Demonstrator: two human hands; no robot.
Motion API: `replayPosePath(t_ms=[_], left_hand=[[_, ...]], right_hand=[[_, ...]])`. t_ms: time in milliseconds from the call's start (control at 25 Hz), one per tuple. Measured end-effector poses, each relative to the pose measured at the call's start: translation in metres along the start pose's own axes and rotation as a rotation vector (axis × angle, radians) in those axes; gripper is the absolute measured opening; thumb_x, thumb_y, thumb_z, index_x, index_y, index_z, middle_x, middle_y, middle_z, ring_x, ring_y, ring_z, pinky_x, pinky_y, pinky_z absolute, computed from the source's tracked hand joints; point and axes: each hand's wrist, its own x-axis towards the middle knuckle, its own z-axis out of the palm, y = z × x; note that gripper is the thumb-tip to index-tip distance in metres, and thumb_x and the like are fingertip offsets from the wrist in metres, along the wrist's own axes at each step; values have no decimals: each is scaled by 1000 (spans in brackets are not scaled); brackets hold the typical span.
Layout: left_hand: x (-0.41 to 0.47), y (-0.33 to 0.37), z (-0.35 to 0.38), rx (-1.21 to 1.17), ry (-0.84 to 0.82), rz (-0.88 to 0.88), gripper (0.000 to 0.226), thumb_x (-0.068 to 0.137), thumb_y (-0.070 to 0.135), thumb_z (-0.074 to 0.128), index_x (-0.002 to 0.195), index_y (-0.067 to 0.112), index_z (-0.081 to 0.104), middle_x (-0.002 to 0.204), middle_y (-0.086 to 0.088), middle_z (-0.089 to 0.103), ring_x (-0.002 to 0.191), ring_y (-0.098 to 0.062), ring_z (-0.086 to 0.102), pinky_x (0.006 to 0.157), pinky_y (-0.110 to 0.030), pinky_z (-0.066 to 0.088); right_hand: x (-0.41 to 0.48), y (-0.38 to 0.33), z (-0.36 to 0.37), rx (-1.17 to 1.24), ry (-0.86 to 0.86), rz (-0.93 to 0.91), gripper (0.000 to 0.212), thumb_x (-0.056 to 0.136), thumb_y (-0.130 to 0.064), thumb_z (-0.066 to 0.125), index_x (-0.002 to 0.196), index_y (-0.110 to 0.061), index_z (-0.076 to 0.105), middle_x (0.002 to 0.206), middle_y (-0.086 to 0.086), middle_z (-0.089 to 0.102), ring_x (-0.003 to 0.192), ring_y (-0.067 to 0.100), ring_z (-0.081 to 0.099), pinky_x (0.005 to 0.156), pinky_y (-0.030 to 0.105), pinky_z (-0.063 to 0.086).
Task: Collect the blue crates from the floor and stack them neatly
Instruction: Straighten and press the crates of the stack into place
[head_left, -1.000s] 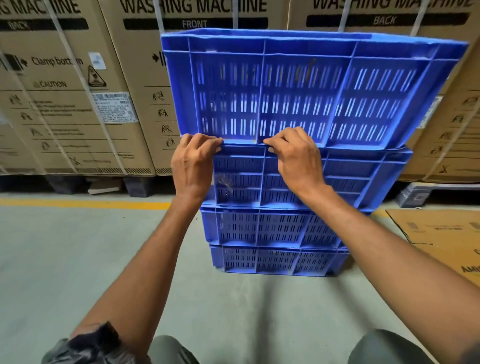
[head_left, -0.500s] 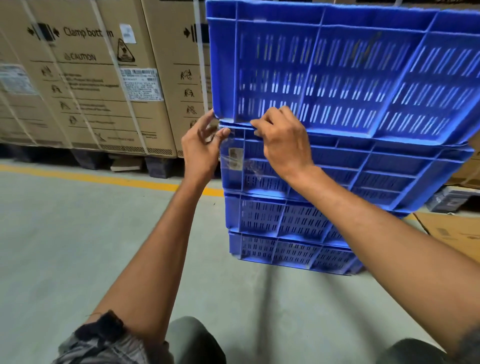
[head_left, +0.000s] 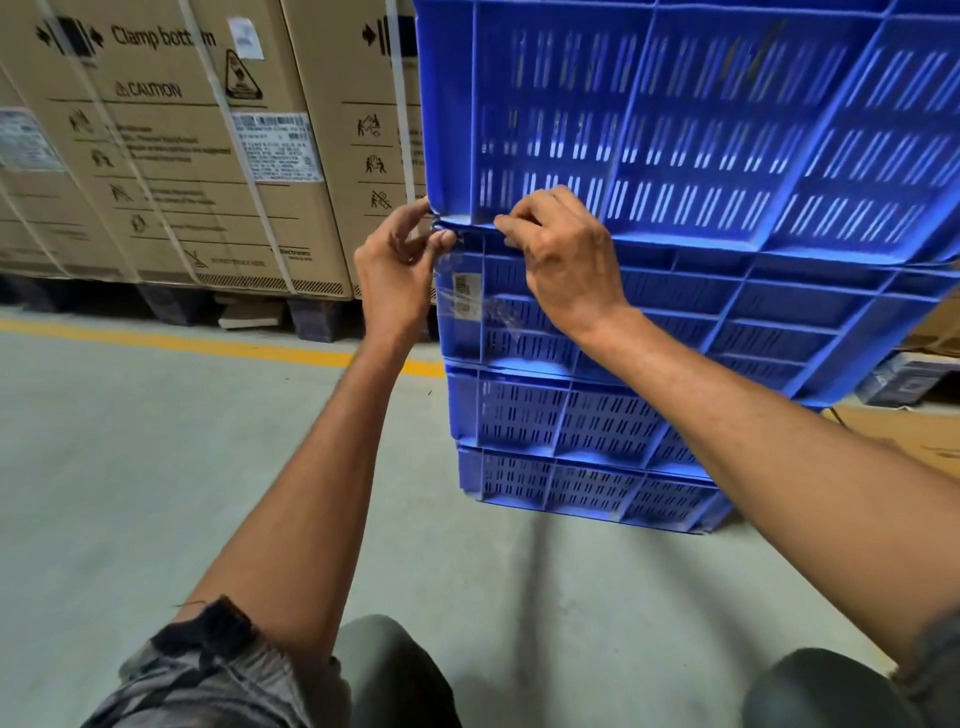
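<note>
A stack of blue slotted crates (head_left: 561, 426) stands on the grey floor right of centre. The top crate (head_left: 701, 119) is tipped, its bottom edge resting on the rim of the crate below. My left hand (head_left: 397, 270) pinches the lower left corner of the top crate. My right hand (head_left: 566, 260) curls over the same bottom edge, a little to the right. A label under clear tape (head_left: 467, 299) sits on the second crate, between my hands.
Strapped cardboard appliance boxes (head_left: 171, 145) on pallets line the back left, behind a yellow floor line (head_left: 171, 340). Flattened cardboard (head_left: 914, 441) lies on the floor at the right. My knees show at the bottom edge.
The view has swung left and closer, so the stack sits further right. My left hand has slid from the middle of the crate's bottom edge to its left corner. My right hand stays on that edge.
</note>
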Motion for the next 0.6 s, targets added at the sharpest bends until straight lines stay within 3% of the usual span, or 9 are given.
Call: replayPosePath(t_ms=[200, 360, 600], left_hand=[[4, -2, -3, 42, -4, -34, 35, 89, 17, 77, 123, 18, 68, 114, 5, 75, 101, -7, 73, 90, -42, 60], [6, 0, -6, 87, -41, -15, 31, 87, 30, 78, 116, 23, 71, 107, 6, 77, 99, -12, 74, 85, -44, 62], [0, 9, 0, 208, 57, 27, 31, 87, 23, 79, 118, 24, 74, 101, 11, 77, 92, 0, 73, 80, -35, 64]], right_hand=[[-3, -5, 3, -13, -55, -11, 28, 92, 1, 63, 118, -9, 69, 99, 6, 64, 91, 24, 59, 63, 36, 57], [-3, -5, -1, 30, -16, 33, 23, 90, 2, 65, 110, -6, 72, 90, 7, 63, 85, 26, 59, 56, 38, 56], [-3, 7, -6, 53, -52, -14, 17, 89, -3, 73, 105, -8, 73, 85, 5, 62, 79, 22, 57, 53, 35, 55]])
